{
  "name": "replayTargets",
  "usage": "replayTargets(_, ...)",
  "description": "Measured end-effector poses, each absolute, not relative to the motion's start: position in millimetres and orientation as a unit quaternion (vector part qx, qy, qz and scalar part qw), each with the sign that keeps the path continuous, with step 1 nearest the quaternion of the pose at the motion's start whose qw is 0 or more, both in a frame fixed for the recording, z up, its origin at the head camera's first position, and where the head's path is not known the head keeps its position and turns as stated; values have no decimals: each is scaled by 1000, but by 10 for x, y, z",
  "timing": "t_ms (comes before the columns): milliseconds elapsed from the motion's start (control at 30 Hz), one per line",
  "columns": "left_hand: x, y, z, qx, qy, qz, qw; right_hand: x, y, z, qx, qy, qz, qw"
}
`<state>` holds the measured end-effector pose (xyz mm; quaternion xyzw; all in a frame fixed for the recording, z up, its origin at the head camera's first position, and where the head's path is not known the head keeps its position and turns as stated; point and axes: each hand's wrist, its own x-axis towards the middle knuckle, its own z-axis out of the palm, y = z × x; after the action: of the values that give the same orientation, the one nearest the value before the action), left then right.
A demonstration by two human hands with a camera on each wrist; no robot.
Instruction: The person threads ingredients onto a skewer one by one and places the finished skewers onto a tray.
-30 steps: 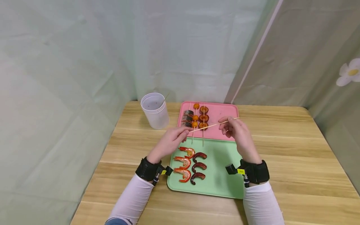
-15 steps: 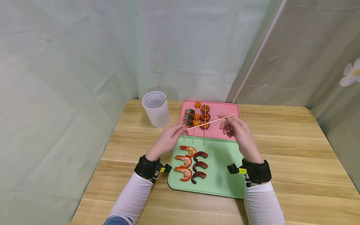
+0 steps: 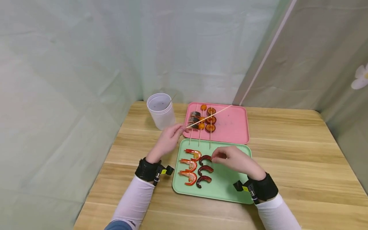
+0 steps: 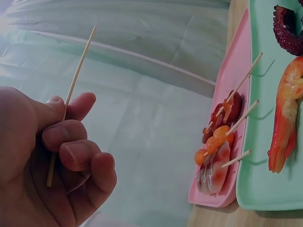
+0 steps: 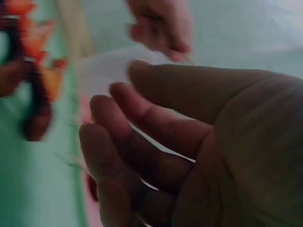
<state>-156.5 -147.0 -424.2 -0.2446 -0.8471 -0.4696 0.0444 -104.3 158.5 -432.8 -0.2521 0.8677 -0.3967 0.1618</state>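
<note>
In the head view my left hand point(image 3: 169, 140) pinches a thin wooden skewer point(image 3: 210, 116) near one end. Its bare length points up and right above the pink tray; the left wrist view shows the skewer point(image 4: 78, 71) between thumb and forefinger. My right hand point(image 3: 234, 159) is over the green tray, fingertips right by the topmost of three dark red octopus tentacles point(image 3: 205, 170). The right wrist view, blurred, shows its fingers point(image 5: 142, 127) loosely bent with nothing between them. Left of the tentacles lie three orange-red shrimps point(image 3: 188, 164) in a column.
On the pink tray point(image 3: 233, 127) lie three loaded skewers: fish pieces point(image 3: 194, 120), orange balls point(image 3: 203, 107) and mushroom slices point(image 3: 211, 119). Their stick ends overhang the green tray point(image 3: 224, 188). A white plastic tub point(image 3: 162, 118) holding a stick stands at back left.
My right hand has let go of the skewer and come down toward the tentacles on the green tray. The skewer, still in my left hand, now tilts more steeply upward.
</note>
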Motion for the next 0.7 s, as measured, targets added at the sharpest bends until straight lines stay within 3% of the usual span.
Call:
replayTargets(133, -1576, -1503, -4237, -237, -850, -468, 44, -921, 1434, -4452, -281, 881, -335, 177)
replayTargets(700, -1596, -1545, -4238, -243, -845, -473, 50, -691, 1042, -4656, -328, 914, -215, 103)
